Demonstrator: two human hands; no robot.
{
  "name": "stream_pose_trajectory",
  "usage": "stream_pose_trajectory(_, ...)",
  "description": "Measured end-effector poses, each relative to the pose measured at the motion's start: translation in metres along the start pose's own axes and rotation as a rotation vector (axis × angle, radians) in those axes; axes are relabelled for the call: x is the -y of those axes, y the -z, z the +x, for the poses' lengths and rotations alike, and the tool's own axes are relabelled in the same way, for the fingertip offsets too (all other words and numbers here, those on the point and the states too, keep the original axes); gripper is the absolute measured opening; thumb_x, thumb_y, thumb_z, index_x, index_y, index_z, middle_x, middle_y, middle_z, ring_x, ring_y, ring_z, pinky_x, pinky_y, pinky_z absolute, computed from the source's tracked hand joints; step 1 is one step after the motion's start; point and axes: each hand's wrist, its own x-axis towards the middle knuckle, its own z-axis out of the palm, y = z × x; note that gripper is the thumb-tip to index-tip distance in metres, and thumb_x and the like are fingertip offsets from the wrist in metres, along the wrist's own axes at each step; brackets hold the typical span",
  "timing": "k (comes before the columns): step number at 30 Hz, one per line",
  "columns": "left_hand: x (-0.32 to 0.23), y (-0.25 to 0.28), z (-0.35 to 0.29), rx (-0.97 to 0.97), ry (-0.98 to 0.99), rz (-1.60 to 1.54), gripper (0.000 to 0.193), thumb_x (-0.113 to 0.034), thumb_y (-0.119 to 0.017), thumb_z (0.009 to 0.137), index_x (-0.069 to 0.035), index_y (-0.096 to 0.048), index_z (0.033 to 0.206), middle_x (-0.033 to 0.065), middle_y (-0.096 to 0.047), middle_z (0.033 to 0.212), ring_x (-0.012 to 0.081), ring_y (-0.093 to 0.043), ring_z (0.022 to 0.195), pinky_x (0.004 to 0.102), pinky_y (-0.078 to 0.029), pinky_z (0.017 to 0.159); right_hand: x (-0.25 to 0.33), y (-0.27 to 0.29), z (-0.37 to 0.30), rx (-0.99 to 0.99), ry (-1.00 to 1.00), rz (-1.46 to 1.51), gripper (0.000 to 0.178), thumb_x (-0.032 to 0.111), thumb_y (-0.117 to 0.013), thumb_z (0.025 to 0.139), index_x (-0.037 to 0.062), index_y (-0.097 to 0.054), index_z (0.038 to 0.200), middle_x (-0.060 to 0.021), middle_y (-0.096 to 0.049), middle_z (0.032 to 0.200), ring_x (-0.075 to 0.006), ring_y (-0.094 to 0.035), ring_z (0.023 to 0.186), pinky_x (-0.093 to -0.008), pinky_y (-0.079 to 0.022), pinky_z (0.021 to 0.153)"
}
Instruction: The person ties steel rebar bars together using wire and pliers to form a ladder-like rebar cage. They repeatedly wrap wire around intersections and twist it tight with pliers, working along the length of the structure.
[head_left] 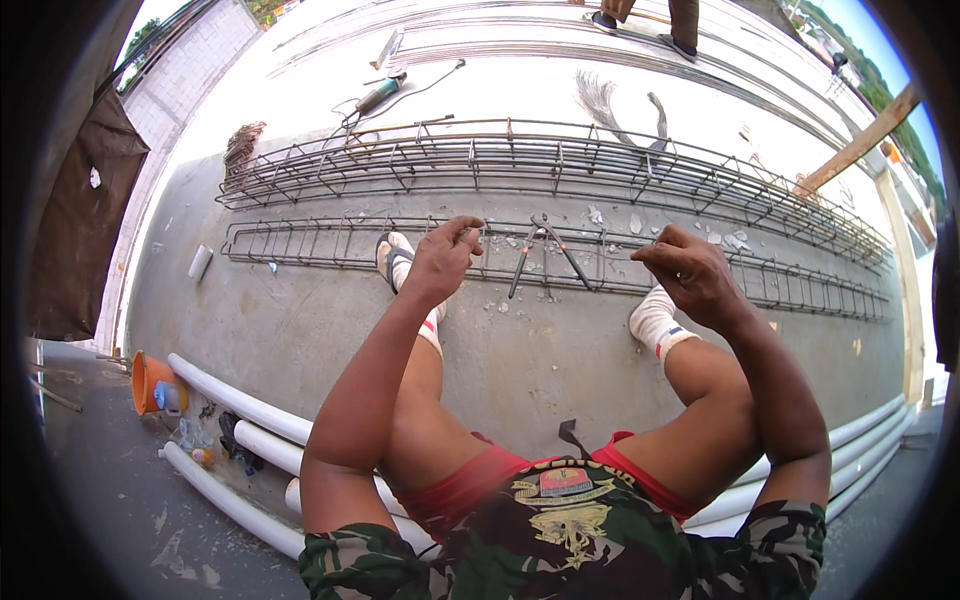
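Curling its fingers inward, the left hand (445,262) appears just left of the frame's centre; the right hand (690,270), right of centre, is bent likewise, its thumb near the forefinger. Whether either holds a thin wire, I cannot tell. Between them in the frame, the pincers (524,258) lie on the small cage (601,262) of steel bars, their red-and-black handles spread. The cage runs across mid-frame, between the sandalled left foot (398,258) and a larger cage (473,165) higher up. Farther out are a grinder (380,95) at upper left, a wire bundle (597,98) at upper centre, and an orange bucket (145,385) beside white pipes (240,397) at lower left.
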Motion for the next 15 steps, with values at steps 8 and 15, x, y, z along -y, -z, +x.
stream_pose_trajectory(8, 0.004, 0.021, -0.004, -0.015, 0.051, 0.032, 0.024, -0.021, -0.055, 0.099, 0.000, -0.062, 0.106, 0.0034, -0.059, 0.069, 0.0093, -0.051, 0.063, 0.0271, -0.043, 0.060, -0.015, 0.017, 0.000, 0.019, -0.097, -0.219, 0.016, 0.011, -0.065, 0.086, 0.0137, -0.072, 0.100, -0.0068, -0.061, 0.081, -0.0278, -0.062, 0.079, -0.0406, -0.048, 0.067)
stream_pose_trajectory(15, 0.000, 0.038, -0.011, 0.166, -0.071, -0.013, 0.022, -0.019, -0.059, 0.097, 0.002, -0.065, 0.099, 0.0013, -0.058, 0.070, 0.0082, -0.049, 0.065, 0.0261, -0.041, 0.059, -0.038, 0.020, -0.005, -0.168, -0.074, -0.408, 0.010, 0.013, -0.067, 0.083, 0.0127, -0.072, 0.091, -0.0063, -0.058, 0.076, -0.0271, -0.061, 0.078, -0.0411, -0.048, 0.069)
